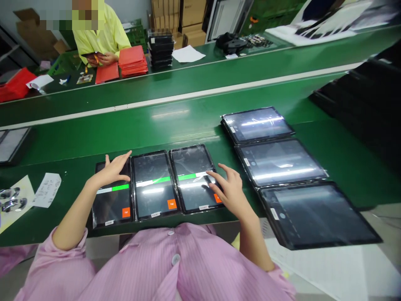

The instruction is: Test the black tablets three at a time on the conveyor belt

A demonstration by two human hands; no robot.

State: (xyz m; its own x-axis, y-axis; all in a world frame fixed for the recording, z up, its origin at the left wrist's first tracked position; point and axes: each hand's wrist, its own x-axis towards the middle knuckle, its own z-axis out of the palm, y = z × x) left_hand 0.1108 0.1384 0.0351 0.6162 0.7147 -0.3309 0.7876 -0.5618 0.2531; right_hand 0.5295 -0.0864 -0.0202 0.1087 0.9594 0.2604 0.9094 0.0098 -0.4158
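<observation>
Three black tablets lie side by side on the green bench in front of me, each screen showing a white and green bar and an orange square. My left hand [112, 170] rests flat with fingers stretched on the left tablet [111, 205]. The middle tablet [153, 186] is untouched. My right hand [227, 186] lies open on the right tablet [192, 177], fingertips on its screen near the bar. Neither hand holds anything.
A row of three larger dark tablets [278, 161] runs along the right. A paper slip [47, 190] and a sheet with shiny parts [11, 200] lie at left. Across the conveyor [188, 90] a person in yellow [100, 37] works beside red stacks [133, 60] and black trays [161, 50].
</observation>
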